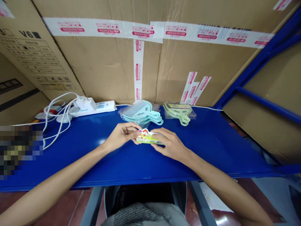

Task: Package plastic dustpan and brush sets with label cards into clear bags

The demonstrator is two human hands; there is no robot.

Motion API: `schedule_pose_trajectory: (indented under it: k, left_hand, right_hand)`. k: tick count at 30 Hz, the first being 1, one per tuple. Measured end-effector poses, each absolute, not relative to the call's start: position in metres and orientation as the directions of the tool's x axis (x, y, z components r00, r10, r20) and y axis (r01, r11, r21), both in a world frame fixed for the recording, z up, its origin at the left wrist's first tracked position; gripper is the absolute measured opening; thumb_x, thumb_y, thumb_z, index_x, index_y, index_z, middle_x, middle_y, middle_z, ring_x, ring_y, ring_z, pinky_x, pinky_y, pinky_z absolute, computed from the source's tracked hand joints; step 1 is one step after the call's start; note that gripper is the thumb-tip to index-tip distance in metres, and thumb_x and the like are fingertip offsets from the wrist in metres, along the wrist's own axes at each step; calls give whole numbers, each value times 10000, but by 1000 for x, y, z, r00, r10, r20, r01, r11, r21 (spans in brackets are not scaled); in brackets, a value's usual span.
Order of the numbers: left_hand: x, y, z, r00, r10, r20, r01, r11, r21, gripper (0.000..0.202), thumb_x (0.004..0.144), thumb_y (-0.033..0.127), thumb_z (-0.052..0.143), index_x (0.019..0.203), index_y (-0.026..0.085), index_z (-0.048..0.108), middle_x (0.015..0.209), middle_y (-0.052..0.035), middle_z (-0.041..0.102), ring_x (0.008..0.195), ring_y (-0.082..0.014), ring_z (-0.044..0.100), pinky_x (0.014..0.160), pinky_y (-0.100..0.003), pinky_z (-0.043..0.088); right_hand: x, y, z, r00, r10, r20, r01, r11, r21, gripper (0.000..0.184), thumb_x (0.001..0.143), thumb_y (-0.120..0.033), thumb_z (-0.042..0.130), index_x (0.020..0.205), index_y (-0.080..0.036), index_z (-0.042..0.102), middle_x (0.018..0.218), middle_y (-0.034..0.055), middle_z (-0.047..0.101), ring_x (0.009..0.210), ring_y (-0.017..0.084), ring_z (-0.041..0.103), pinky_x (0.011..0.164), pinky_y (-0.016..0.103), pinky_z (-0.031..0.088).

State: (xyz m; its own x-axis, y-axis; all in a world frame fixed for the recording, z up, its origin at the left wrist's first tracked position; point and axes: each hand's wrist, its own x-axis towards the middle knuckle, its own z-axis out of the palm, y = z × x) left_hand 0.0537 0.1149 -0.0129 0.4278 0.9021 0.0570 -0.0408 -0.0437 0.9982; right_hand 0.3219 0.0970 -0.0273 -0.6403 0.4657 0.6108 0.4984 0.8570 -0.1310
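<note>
My left hand (124, 137) pinches the left end of a small yellow-green printed card (147, 139). Along the top of the card runs a wavy edge with red and purple pictures, and a barcode shows toward its right. On the right end, my right hand (171, 145) closes its fingers around the card, covering part of it. Just beyond the hands lie several light-blue mini dustpan sets (142, 113) in clear plastic. To their right is a pale-green dustpan set (181, 113), also bagged, with a printed card inside.
A white power strip (101, 107) with plugs and tangled white cables (56, 117) occupies the back left of the blue table (94, 169). Taped cardboard (105, 66) stands behind it. Blue metal bars (263, 100) rise at the right. A blurred-out patch covers the left edge.
</note>
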Motion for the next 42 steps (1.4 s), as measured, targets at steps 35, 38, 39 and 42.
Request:
schedule_pose_trajectory:
  k: [35,38,39,42]
  left_hand:
    - [46,127,-29,459,883,101,76,-153,985,379,943,420,772,1117,100,667,1007,-147,806,741,-228,812,689,-353,694]
    - [47,125,-27,428,892,147,65,-192,979,381,935,424,776,1097,92,684,965,-135,800,720,-221,807,665,-334,688]
    - [48,124,-26,407,895,182,55,-223,973,371,935,423,775,1084,93,692,949,-128,798,705,-214,802,648,-323,682]
    - [46,124,-24,304,896,324,57,-357,933,297,961,394,740,1049,112,712,914,-103,794,646,-184,774,592,-295,651]
  right_hand:
    - [419,47,-14,-45,982,181,968,-2,252,353,1060,-441,553,1211,-164,712,1010,109,690,756,231,679,545,312,266]
    - [412,46,-11,-24,990,139,970,-11,245,352,1069,-427,538,1228,-160,704,1016,116,677,781,240,681,552,315,293]
    - [411,45,-10,-16,992,124,969,-15,247,363,1072,-435,532,1244,-163,700,1028,121,672,782,243,677,558,313,309]
    - [410,40,-5,-15,987,159,969,-25,247,453,1068,-543,518,1288,-183,684,1138,167,636,859,284,669,582,304,368]
